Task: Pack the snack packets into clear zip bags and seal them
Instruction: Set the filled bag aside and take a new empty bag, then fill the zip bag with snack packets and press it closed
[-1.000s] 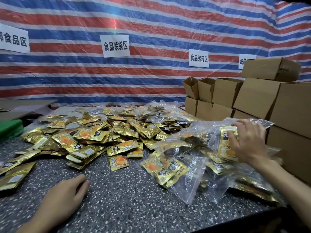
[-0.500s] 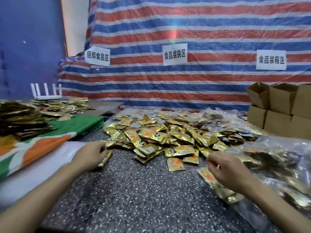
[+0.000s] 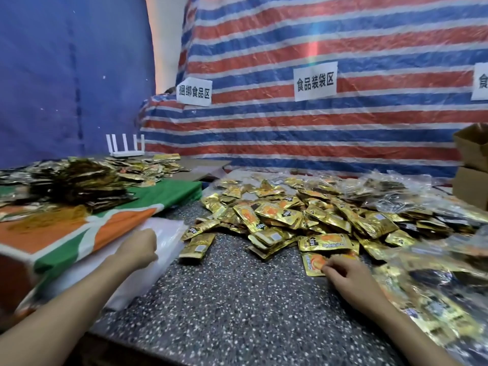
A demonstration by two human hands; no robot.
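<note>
Left fingers [image 3: 149,243]: curled on the zip bags [image 3: 171,232], grasp hidden, can't tell.
Right fingers [image 3: 333,266]: pinching a packet [image 3: 313,262] by its edge.
Pile [image 3: 277,215]: just beyond the right fingers, on the tabletop [image 3: 237,299].

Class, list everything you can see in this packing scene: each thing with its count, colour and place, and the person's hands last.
snack packets: many, gold and orange, heaped mid-table
filled zip bags: several, clear, right of the heap
empty bags: one stack, clear-white, table's left edge
table: one, speckled grey, foreground
cloth: one, green, orange, white, left
dark packets: many, dark gold, on the cloth
router: one, white, far left
cardboard boxes: two, brown, right edge
paper signs: three, white, on the tarp
tarp: one, red-white-blue stripes, behind
left grip: fingers curled on the empty bags
right grip: pinches one orange packet at the heap's near edge
</note>
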